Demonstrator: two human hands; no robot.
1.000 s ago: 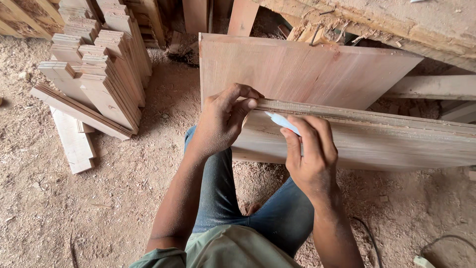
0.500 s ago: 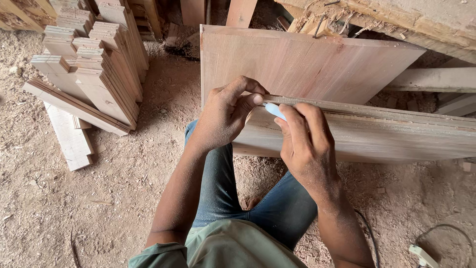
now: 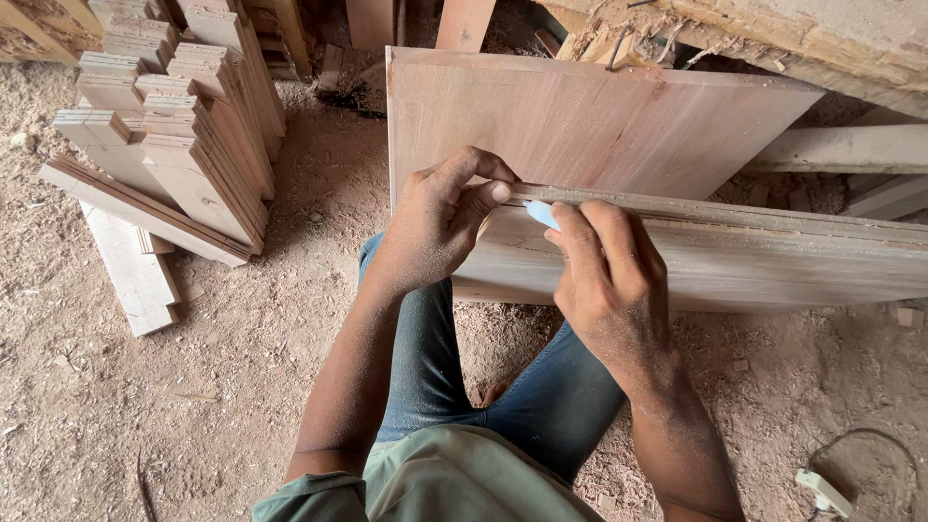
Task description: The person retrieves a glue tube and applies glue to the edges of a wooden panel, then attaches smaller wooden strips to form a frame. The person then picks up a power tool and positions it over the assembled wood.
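- At far left, a stack of cut wood blocks (image 3: 174,145) leans in stepped rows on the sawdust-covered floor (image 3: 145,416), with a pale plank offcut (image 3: 130,271) lying flat beside it; they sit well apart from the hands, out of the way.
- The left hand (image 3: 440,222) is curled narrow, thumb and forefinger pinched on the end of the near board's top edge; the grip looks meant to steady the edge.
- The near board (image 3: 715,261) stands on its long edge on the floor, just in front of the person's jeans-clad legs (image 3: 435,358), its thin upper edge turned up toward the camera where both hands can reach it.
- Behind it a wider wood panel (image 3: 580,116) leans upright, touching or just behind the near board; it seems to act as a back support.
- The right hand (image 3: 604,280) is closed around a small light-blue marker, likely chalk (image 3: 541,214), whose tip meets the board's top edge just beside the left fingertips.
- Above right, a rough bench (image 3: 822,39) with a beam beneath overhangs the boards.
- At lower right, a white plug with a cord (image 3: 826,488) lies on the floor, well apart.
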